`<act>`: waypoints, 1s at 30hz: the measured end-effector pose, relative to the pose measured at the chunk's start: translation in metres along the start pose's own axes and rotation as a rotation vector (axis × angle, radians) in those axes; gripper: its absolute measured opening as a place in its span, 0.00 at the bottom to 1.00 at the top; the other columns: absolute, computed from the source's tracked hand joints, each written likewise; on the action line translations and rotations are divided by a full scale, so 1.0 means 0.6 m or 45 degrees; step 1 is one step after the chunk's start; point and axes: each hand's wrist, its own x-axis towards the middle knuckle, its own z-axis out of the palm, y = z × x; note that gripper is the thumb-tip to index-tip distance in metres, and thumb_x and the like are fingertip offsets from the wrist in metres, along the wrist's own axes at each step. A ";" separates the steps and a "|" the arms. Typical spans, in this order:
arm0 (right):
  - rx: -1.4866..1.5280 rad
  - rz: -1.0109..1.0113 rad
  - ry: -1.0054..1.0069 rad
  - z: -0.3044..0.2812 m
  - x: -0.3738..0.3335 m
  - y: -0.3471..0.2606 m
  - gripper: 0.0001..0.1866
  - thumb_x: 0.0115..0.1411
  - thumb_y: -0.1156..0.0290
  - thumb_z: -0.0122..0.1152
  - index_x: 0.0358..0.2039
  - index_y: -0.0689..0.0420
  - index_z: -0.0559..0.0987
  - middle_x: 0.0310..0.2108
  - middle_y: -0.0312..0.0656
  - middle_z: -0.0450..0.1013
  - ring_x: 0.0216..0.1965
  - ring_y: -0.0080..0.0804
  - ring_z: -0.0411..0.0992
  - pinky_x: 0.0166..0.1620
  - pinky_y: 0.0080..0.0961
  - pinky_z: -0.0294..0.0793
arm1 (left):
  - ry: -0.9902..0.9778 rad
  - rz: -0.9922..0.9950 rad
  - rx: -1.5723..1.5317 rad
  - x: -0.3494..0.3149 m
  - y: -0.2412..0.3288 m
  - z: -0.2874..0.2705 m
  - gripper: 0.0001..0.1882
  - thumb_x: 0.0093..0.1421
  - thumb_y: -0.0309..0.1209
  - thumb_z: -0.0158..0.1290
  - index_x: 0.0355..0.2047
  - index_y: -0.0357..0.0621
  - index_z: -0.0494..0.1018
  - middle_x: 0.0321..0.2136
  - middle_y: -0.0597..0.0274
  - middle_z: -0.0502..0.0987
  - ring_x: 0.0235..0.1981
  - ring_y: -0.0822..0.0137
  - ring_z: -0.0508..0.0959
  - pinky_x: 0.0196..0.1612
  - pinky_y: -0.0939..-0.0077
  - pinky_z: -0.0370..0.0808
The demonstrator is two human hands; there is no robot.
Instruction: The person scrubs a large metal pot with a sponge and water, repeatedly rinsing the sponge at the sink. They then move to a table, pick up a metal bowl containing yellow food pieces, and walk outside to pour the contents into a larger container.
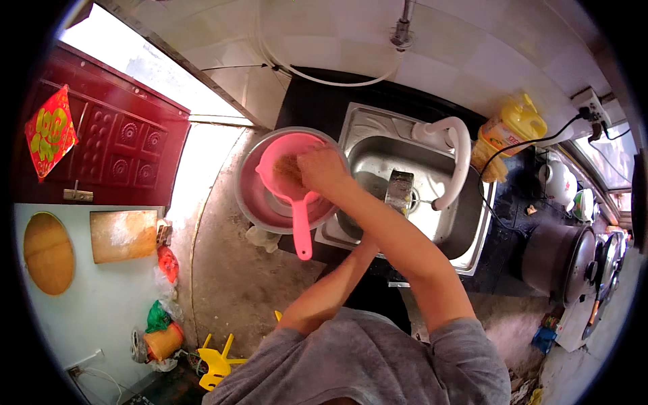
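Observation:
A pink plastic scoop [278, 152] with a long handle sits in a wide metal basin [246, 196] left of the sink. Brown, rough-looking stuff [289, 170] lies inside the scoop. My right hand [321, 167] reaches across into it, its fingers curled down at the brown stuff; what they grip is hidden. My left forearm passes under the right one toward the sink, and my left hand is hidden behind the right forearm. Just beyond the crossing, a dark, shiny rectangular thing [399, 189] stands over the sink bowl; whether my left hand touches it cannot be seen.
The steel sink [466, 202] has a white curved faucet [460, 152]. A yellow jug [516, 125] stands by the wall, with a black cord [533, 145] running down near it. A large lidded pot [550, 260] is at the right. A yellow stool [216, 361] stands behind on the left.

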 end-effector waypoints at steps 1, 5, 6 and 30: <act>-0.119 -0.050 -0.135 0.020 0.025 -0.012 0.07 0.48 0.71 0.56 0.28 0.55 0.80 0.29 0.45 0.76 0.37 0.42 0.74 0.37 0.36 0.72 | -0.030 0.039 -0.029 -0.002 -0.006 -0.005 0.06 0.64 0.35 0.45 0.35 0.48 0.66 0.27 0.71 0.66 0.29 0.75 0.68 0.35 0.74 0.68; 0.106 0.146 -0.223 0.113 0.060 -0.008 0.08 0.46 0.70 0.56 0.27 0.55 0.80 0.28 0.47 0.77 0.35 0.45 0.75 0.36 0.41 0.73 | 0.202 -0.329 -0.183 -0.008 0.035 0.011 0.07 0.62 0.35 0.48 0.36 0.48 0.64 0.26 0.70 0.65 0.30 0.73 0.67 0.37 0.70 0.67; 0.131 0.155 -0.173 0.108 0.063 -0.008 0.09 0.47 0.70 0.56 0.29 0.55 0.80 0.28 0.47 0.77 0.34 0.46 0.75 0.35 0.42 0.73 | 0.150 -0.298 -0.182 -0.005 0.045 0.009 0.07 0.62 0.35 0.49 0.36 0.47 0.64 0.26 0.70 0.65 0.30 0.72 0.67 0.38 0.69 0.67; 0.668 1.130 0.867 0.002 -0.359 0.285 0.25 0.52 0.77 0.44 0.53 0.63 0.68 0.47 0.56 0.70 0.51 0.51 0.67 0.54 0.37 0.65 | 0.104 -0.236 1.309 0.080 0.025 0.144 0.10 0.56 0.21 0.44 0.37 0.36 0.73 0.29 0.54 0.78 0.33 0.66 0.76 0.38 0.72 0.71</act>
